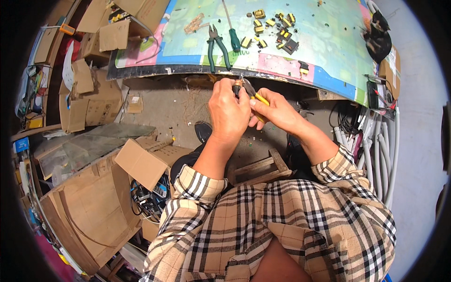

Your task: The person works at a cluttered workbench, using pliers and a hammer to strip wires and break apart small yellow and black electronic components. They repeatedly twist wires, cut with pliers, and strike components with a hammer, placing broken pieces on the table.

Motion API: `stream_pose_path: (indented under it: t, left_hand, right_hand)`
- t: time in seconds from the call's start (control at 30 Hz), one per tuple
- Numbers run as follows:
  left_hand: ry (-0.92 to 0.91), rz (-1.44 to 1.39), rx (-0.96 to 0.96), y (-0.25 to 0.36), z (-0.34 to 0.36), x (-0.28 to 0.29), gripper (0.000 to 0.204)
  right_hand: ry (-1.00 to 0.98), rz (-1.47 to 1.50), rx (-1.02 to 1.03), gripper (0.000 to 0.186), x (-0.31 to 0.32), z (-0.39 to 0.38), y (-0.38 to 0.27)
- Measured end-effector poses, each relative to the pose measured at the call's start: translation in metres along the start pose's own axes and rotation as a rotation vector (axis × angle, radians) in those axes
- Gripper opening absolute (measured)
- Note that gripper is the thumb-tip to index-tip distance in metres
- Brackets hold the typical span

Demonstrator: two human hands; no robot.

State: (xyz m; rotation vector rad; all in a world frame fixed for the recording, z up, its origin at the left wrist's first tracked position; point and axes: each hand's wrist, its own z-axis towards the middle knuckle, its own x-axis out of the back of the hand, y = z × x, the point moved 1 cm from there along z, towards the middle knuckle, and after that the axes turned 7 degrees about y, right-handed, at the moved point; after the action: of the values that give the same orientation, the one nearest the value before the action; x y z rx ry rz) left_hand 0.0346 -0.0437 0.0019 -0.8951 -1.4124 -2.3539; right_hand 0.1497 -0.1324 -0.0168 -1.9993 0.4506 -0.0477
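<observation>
Just off the table's near edge, my left hand [227, 110] is closed on a small black bobbin with a copper-coloured winding [237, 85]. My right hand [277, 111] grips yellow-handled pliers [260, 98], whose dark jaws reach up beside the bobbin. Whether the jaws bite on it I cannot tell. On the table ahead lie green-handled pliers [218, 49] and a screwdriver with a green handle [234, 40]. Right of them, several small yellow-and-black transformers [259, 29] are scattered, one dark and larger [291, 46]. Loose copper wire [196, 23] sits farther left.
The table [188, 55] has a colourful printed cover. A black-and-tan animal [378, 40] lies at its right end, near a meter with leads [377, 94]. Grey pipes [381, 155] lean by the right wall. Open cardboard boxes [89, 105] crowd the left; a wooden stool [260, 169] stands below me.
</observation>
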Motion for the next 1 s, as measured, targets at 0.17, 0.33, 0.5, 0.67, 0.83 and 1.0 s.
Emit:
stream_pose_path:
  t: [0.17,0.33,0.5,0.67,0.83,1.0]
  left_hand:
    - [-0.046,-0.068,0.081,0.010,-0.002,0.004,0.014]
    - [-0.137,-0.086,0.108,0.010,-0.001,0.001,0.014]
    - [-0.170,-0.109,0.126,0.011,-0.002,0.000,0.017]
    - [-0.096,0.061,-0.068,-0.008,-0.008,-0.014,0.018]
    - [-0.112,0.099,-0.190,-0.017,-0.009,-0.017,0.017]
    - [-0.199,0.023,-0.292,-0.017,-0.006,-0.012,0.015]
  right_hand:
    - [-0.140,0.198,-0.104,0.019,-0.001,0.008,0.011]
    - [-0.125,0.228,-0.231,0.019,0.000,0.010,0.010]
    - [-0.023,0.270,-0.311,0.022,-0.006,0.004,0.005]
    - [-0.004,0.428,-0.326,0.027,-0.009,-0.001,0.009]
    - [0.036,0.497,-0.367,0.028,-0.002,-0.007,0.000]
    - [0.140,0.006,-0.163,0.031,0.020,0.000,-0.002]
